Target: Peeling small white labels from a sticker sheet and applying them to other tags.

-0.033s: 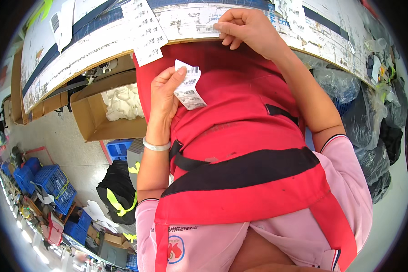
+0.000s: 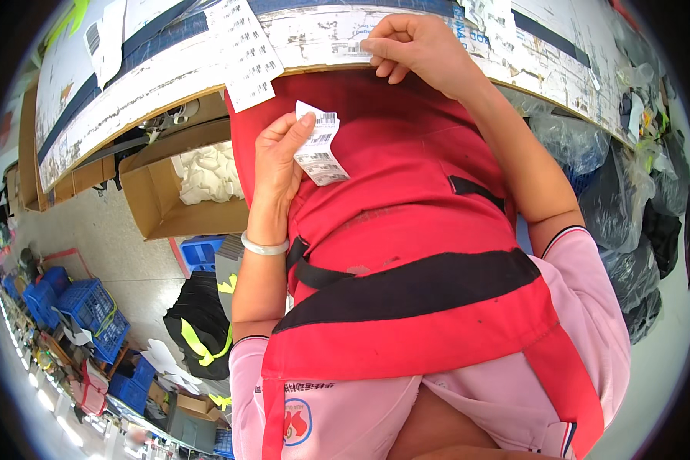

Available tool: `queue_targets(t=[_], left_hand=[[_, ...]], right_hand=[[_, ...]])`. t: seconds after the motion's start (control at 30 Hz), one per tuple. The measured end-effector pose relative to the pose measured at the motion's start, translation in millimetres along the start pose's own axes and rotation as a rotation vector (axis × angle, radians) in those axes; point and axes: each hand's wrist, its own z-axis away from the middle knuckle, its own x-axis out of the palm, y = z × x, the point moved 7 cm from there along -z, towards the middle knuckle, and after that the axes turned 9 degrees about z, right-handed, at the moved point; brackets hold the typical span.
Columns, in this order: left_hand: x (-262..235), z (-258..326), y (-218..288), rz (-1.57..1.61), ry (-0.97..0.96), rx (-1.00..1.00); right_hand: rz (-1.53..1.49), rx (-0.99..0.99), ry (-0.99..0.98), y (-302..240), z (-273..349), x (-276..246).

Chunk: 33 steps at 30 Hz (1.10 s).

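While left hand (image 2: 277, 165) pinches white label (image 2: 319, 152), right hand (image 2: 418, 47) presses table edge (image 2: 207, 84).

— What sort of place are you standing in?

— You're in a packing or warehouse workroom. Your worktable (image 2: 169, 84) is worn and strewn with printed label sheets (image 2: 245, 54), and an open cardboard box (image 2: 153, 207) of white items sits on the floor under it.

— Anything else that shows it?

— Blue plastic crates (image 2: 92, 307) are stacked along the concrete floor to your left, more cartons (image 2: 195, 410) lie farther off, and dark filled plastic bags (image 2: 629, 207) pile up on your right. You wear a red work apron (image 2: 406, 253).
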Motion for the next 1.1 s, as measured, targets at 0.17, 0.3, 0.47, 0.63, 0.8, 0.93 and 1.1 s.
queue_targets(t=[0.17, 0.3, 0.47, 0.63, 0.8, 0.93, 1.1], left_hand=[[1.4, -0.8, -0.7, 0.002, 0.002, -0.010], [-1.0, -1.9, -1.7, -0.001, 0.007, -0.004], [-2.4, -3.3, -3.0, -0.001, -0.002, -0.018], [-2.3, -1.8, -2.2, 0.000, 0.002, -0.014], [-1.7, -1.6, -2.6, 0.009, -0.009, -0.007], [-2.0, -1.6, -2.6, -0.005, 0.001, -0.006], [-0.9, -1.9, -2.0, -0.006, -0.003, -0.005]], right_hand=[[-0.006, 0.085, -0.068, 15.0, -8.6, 0.2], [0.012, 0.097, -0.065, 7.5, -9.6, -2.8], [-0.081, 0.183, -0.097, 10.3, -12.5, -1.5], [-0.084, 0.208, -0.091, 12.1, -12.5, -0.9], [-0.073, 0.217, -0.088, 11.2, -12.2, -1.0], [-0.041, 0.224, -0.082, 11.2, -12.7, -1.2], [-0.033, 0.236, -0.079, 11.5, -14.3, -1.4]])
